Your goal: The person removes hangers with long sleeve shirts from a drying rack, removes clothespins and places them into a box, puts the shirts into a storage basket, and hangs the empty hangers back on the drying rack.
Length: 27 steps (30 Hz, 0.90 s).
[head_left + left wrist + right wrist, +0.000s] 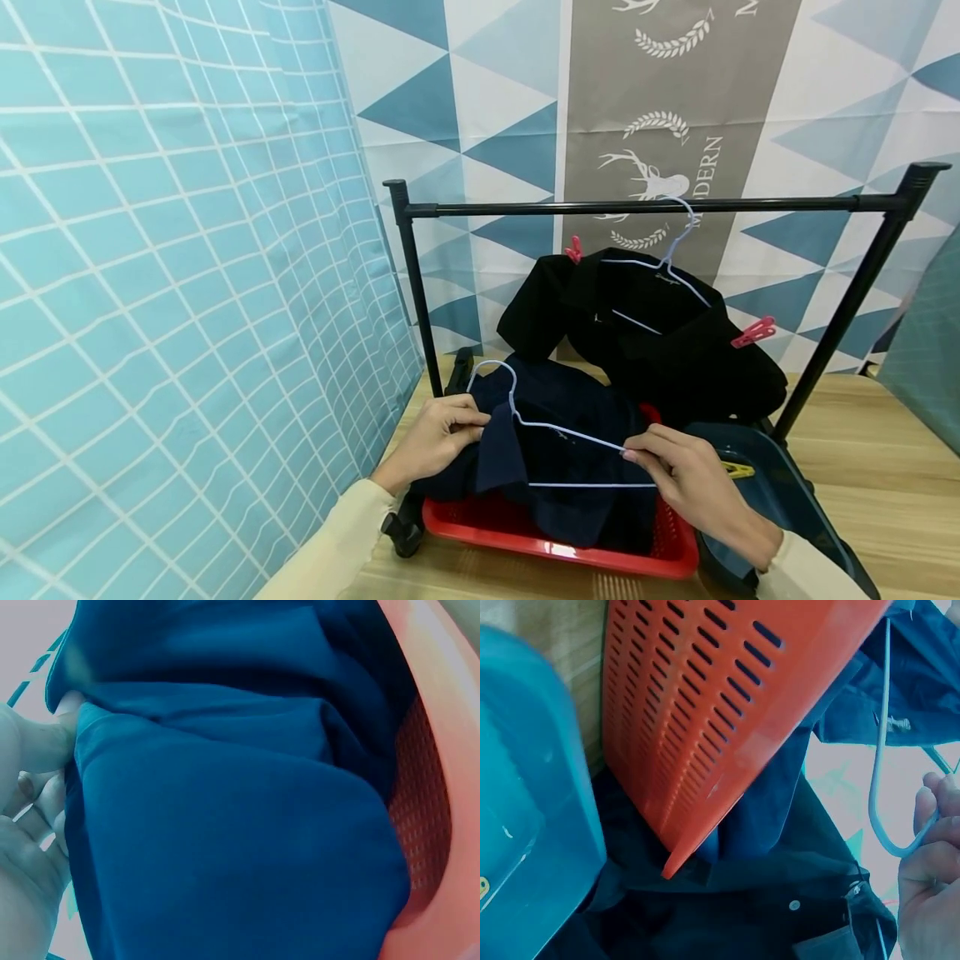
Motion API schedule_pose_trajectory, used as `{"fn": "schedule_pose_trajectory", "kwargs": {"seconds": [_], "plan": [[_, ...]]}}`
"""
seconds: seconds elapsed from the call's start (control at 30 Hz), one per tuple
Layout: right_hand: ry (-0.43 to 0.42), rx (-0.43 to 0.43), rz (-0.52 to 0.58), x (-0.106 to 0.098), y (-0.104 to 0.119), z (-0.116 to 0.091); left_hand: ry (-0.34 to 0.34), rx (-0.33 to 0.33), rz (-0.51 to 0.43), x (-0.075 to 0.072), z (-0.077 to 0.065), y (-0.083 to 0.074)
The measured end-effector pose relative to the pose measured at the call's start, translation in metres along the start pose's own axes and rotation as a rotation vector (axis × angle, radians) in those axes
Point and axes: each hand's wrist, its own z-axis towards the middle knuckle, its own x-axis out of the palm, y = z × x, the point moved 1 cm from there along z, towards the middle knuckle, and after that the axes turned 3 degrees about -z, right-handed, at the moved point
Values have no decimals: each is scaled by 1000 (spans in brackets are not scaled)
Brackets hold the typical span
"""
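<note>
A navy collared garment point(501, 457) lies bunched over a red basket point(525, 542). A pale lilac hanger point(568, 432) stands partly inside its neck opening, with its hook pointing up and left. My left hand point(438, 440) pinches the cloth near the collar at the left; the left wrist view shows the thumb on a fold of the garment point(240, 825). My right hand point(693, 479) holds the hanger's right end, which sticks out of the garment. In the right wrist view the fingers curl round the bent corner of the hanger point(876, 802).
Behind stands a black rack point(495, 209). A black garment point(660, 358) hangs from it on a lilac hanger point(678, 237), with pink clips point(753, 332) at the shoulders. A dark blue tub point(806, 521) with a yellow clip point(738, 470) sits right of the basket on the wooden table point(885, 450).
</note>
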Motion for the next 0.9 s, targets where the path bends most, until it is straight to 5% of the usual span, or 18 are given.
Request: {"fn": "schedule_pose_trajectory", "kwargs": {"seconds": [0.9], "plan": [[-130,34,-98,-37,-30,-21,66,-75,-1,1,-16,7]]}}
